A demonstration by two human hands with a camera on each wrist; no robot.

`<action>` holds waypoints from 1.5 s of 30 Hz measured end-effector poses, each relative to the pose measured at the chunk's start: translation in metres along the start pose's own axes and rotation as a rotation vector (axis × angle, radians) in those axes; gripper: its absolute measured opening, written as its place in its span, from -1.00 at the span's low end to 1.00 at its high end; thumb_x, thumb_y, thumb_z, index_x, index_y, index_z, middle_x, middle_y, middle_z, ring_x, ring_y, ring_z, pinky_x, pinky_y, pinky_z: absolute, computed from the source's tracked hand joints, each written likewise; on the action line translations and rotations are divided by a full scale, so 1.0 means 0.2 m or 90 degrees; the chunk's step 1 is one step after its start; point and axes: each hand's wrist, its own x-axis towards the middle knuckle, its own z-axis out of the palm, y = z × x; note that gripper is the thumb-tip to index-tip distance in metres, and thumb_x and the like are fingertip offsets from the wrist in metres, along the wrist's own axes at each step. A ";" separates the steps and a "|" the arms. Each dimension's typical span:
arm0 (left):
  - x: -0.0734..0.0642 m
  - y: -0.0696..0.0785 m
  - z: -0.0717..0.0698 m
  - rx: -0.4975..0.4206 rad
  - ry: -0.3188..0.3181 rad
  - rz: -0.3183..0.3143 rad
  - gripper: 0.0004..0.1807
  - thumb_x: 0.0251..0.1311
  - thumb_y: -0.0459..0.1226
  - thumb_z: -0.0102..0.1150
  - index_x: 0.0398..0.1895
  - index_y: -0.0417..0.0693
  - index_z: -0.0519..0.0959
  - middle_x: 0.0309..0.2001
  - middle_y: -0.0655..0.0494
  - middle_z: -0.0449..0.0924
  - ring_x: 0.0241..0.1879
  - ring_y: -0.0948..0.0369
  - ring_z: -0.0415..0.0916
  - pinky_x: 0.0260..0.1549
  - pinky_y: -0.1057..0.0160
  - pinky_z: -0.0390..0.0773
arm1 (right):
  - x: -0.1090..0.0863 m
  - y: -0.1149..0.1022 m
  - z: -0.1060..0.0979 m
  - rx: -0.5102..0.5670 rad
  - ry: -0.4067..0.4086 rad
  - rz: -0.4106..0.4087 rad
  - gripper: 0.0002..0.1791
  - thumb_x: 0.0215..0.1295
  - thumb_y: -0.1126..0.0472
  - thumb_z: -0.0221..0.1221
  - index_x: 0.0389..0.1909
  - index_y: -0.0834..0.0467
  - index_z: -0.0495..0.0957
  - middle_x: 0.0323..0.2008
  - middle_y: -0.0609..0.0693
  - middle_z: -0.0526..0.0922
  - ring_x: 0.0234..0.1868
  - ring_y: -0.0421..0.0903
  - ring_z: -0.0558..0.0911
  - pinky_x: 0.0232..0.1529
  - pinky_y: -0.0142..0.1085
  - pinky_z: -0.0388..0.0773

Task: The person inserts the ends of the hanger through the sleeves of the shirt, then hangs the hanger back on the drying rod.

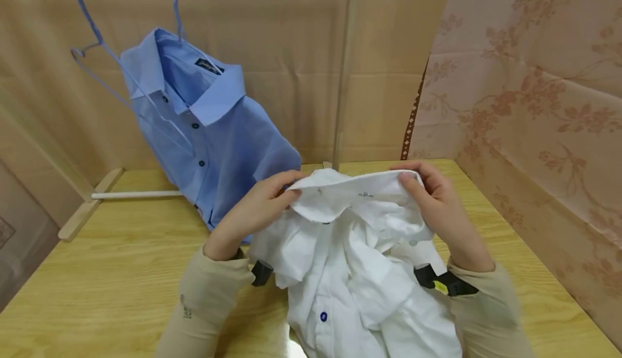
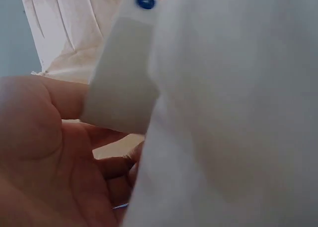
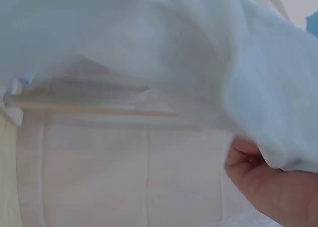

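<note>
A white button-up shirt (image 1: pixel 335 271) hangs in loose folds over the near part of the table, its collar (image 1: pixel 359 185) lifted and spread between both hands. My left hand (image 1: pixel 257 204) pinches the collar's left end between thumb and fingers. At the collar's right end my right hand (image 1: pixel 434 207) pinches the fabric, thumb on the inner side. A dark blue button (image 1: pixel 323 317) shows on the shirt front. In the left wrist view the left hand (image 2: pixel 64 142) grips a collar flap (image 2: pixel 119 73), and white cloth covers much of the picture. White cloth hides part of the right hand (image 3: pixel 273 182).
A blue shirt (image 1: pixel 214 131) hangs tilted at the left from a blue hanger, beside another bare hanger (image 1: pixel 99 72). The rack's upright pole (image 1: pixel 346 72) stands behind the white shirt, and its low white bar (image 1: pixel 141 195) runs above the wooden table (image 1: pixel 121 271). Curtains enclose the back and right.
</note>
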 end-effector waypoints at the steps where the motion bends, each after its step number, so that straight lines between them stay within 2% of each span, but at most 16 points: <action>1: 0.00 0.00 0.00 0.002 0.008 0.005 -0.75 0.32 -0.20 -0.15 -0.05 0.10 0.50 -0.21 0.14 0.45 -0.31 0.20 0.36 -0.33 0.25 0.38 | 0.00 0.00 0.00 -0.013 0.030 0.004 -0.80 0.34 0.30 -0.04 -0.12 0.23 0.50 -0.31 -0.15 0.56 -0.44 -0.26 0.53 -0.49 -0.45 0.49; 3: 0.00 0.01 0.00 0.005 0.027 0.014 -0.77 0.32 -0.20 -0.15 -0.33 -0.02 0.54 -0.31 0.13 0.42 -0.35 0.20 0.33 -0.35 0.27 0.34 | 0.01 0.01 0.01 -0.028 0.060 0.003 -0.82 0.33 0.30 -0.02 -0.16 0.23 0.52 -0.33 -0.16 0.55 -0.45 -0.26 0.52 -0.50 -0.46 0.47; 6: -0.01 0.02 -0.01 -0.017 0.068 -0.006 -0.73 0.32 -0.16 -0.14 -0.44 -0.06 0.49 -0.44 0.13 0.36 -0.42 0.19 0.31 -0.40 0.29 0.32 | 0.02 0.04 -0.01 -0.004 0.007 -0.018 -0.79 0.33 0.34 -0.04 -0.07 0.24 0.46 -0.31 -0.12 0.53 -0.42 -0.25 0.52 -0.48 -0.45 0.49; 8: -0.01 0.02 -0.02 -0.044 0.094 -0.027 -0.68 0.34 -0.09 -0.16 -0.43 -0.10 0.46 -0.52 0.11 0.32 -0.48 0.17 0.30 -0.44 0.30 0.31 | 0.02 0.05 -0.02 0.031 -0.065 -0.039 -0.72 0.33 0.36 -0.05 0.04 0.26 0.38 -0.31 -0.07 0.48 -0.39 -0.22 0.50 -0.46 -0.44 0.49; 11: -0.02 0.01 -0.05 -0.081 0.130 -0.060 -0.61 0.34 0.00 -0.19 -0.44 -0.09 0.44 -0.61 0.11 0.27 -0.55 0.17 0.28 -0.50 0.32 0.29 | 0.02 0.08 -0.04 0.054 -0.207 -0.054 -0.47 0.25 0.38 0.05 0.23 0.21 0.17 -0.22 0.01 0.41 -0.24 -0.18 0.48 -0.24 -0.43 0.46; 16: -0.03 -0.01 -0.08 -0.105 0.184 -0.070 -0.50 0.33 0.08 -0.26 -0.61 -0.08 0.27 -0.68 0.15 0.19 -0.62 0.24 0.23 -0.55 0.35 0.26 | 0.01 0.13 -0.08 -0.027 -0.442 -0.023 0.15 -0.07 0.27 0.37 0.40 0.01 -0.26 0.20 0.06 0.21 0.14 -0.21 0.32 0.12 -0.45 0.24; 19: -0.03 -0.03 -0.09 -0.123 0.178 -0.043 -0.46 0.31 0.14 -0.31 -0.39 -0.16 0.38 -0.50 0.10 0.31 -0.42 0.24 0.31 -0.35 0.34 0.31 | 0.00 0.16 -0.06 -0.072 -0.491 0.012 0.07 -0.07 0.19 0.38 0.37 -0.04 -0.13 0.22 0.00 0.21 0.13 -0.22 0.32 0.10 -0.42 0.29; 22: -0.03 -0.05 -0.10 -0.106 0.123 0.000 -0.27 0.14 0.25 -0.22 -0.03 -0.26 0.27 -0.19 -0.01 0.30 -0.13 0.17 0.27 -0.10 0.27 0.27 | 0.00 0.17 -0.03 -0.103 -0.429 0.031 -0.35 0.09 0.22 0.26 0.21 0.09 0.22 0.04 -0.03 0.40 -0.02 -0.24 0.42 -0.03 -0.37 0.40; 26: -0.05 -0.07 -0.12 -0.028 0.054 0.045 -0.20 -0.09 0.15 0.23 -0.08 -0.24 0.08 -0.15 -0.04 0.20 -0.12 0.12 0.27 -0.13 0.28 0.28 | 0.01 0.17 -0.01 -0.077 -0.287 0.076 -0.67 0.27 0.30 0.07 0.03 0.28 0.36 -0.07 -0.04 0.47 -0.08 -0.32 0.46 -0.09 -0.42 0.43; 28: -0.06 -0.07 -0.12 0.003 0.040 0.066 -0.25 -0.14 -0.05 0.39 -0.18 -0.20 0.04 -0.25 -0.02 0.20 -0.24 0.12 0.32 -0.27 0.32 0.34 | 0.01 0.16 -0.01 -0.036 -0.224 0.102 -0.68 0.34 0.26 -0.01 0.06 0.29 0.33 -0.05 -0.08 0.44 -0.04 -0.34 0.44 -0.05 -0.46 0.39; 31: -0.05 -0.06 -0.13 0.013 0.034 0.095 -0.34 -0.13 -0.30 0.40 -0.21 -0.17 0.05 -0.38 0.03 0.23 -0.39 0.18 0.31 -0.42 0.37 0.33 | 0.02 0.15 0.01 0.064 -0.147 0.126 -0.65 0.41 0.14 -0.12 0.13 0.17 0.23 0.01 -0.13 0.36 0.01 -0.32 0.41 -0.02 -0.50 0.38; 34: -0.04 -0.06 -0.12 0.005 0.042 0.108 -0.45 -0.05 -0.33 0.33 -0.19 -0.16 0.12 -0.52 0.07 0.27 -0.55 0.21 0.26 -0.55 0.38 0.28 | 0.02 0.14 0.03 0.161 -0.079 0.116 -0.65 0.43 0.09 -0.19 0.16 0.10 0.18 0.02 -0.10 0.32 0.00 -0.28 0.43 -0.05 -0.49 0.43; 36: -0.03 -0.06 -0.12 -0.018 0.053 0.112 -0.56 0.02 -0.33 0.28 -0.18 -0.15 0.20 -0.51 0.08 0.29 -0.55 0.23 0.27 -0.56 0.38 0.29 | 0.02 0.13 0.05 0.202 -0.037 0.096 -0.62 0.43 0.10 -0.21 0.18 0.17 0.15 0.03 -0.07 0.31 0.02 -0.25 0.42 -0.04 -0.48 0.44; 39: -0.02 -0.07 -0.12 -0.058 0.080 0.112 -0.72 0.09 -0.31 0.21 -0.20 -0.12 0.34 -0.47 0.07 0.33 -0.54 0.25 0.30 -0.55 0.37 0.31 | 0.01 0.10 0.08 0.165 0.036 0.065 -0.55 0.43 0.12 -0.21 0.20 0.31 0.12 0.02 -0.10 0.33 0.05 -0.25 0.38 0.01 -0.53 0.37; 42: -0.02 -0.07 -0.12 -0.086 0.123 0.114 -0.82 0.13 -0.29 0.18 -0.24 -0.12 0.42 -0.47 0.07 0.37 -0.52 0.24 0.33 -0.54 0.35 0.33 | 0.00 0.07 0.08 0.059 0.105 0.033 -0.58 0.41 0.18 -0.16 0.13 0.41 0.21 -0.10 -0.19 0.42 -0.04 -0.28 0.40 -0.04 -0.57 0.34; 45: -0.02 -0.07 -0.12 -0.097 0.170 0.108 -0.86 0.14 -0.26 0.17 -0.27 -0.09 0.48 -0.48 0.14 0.47 -0.51 0.25 0.37 -0.54 0.35 0.34 | -0.01 0.06 0.06 -0.057 0.135 -0.009 -0.69 0.32 0.30 -0.03 0.01 0.40 0.37 -0.25 -0.25 0.50 -0.24 -0.31 0.48 -0.23 -0.57 0.41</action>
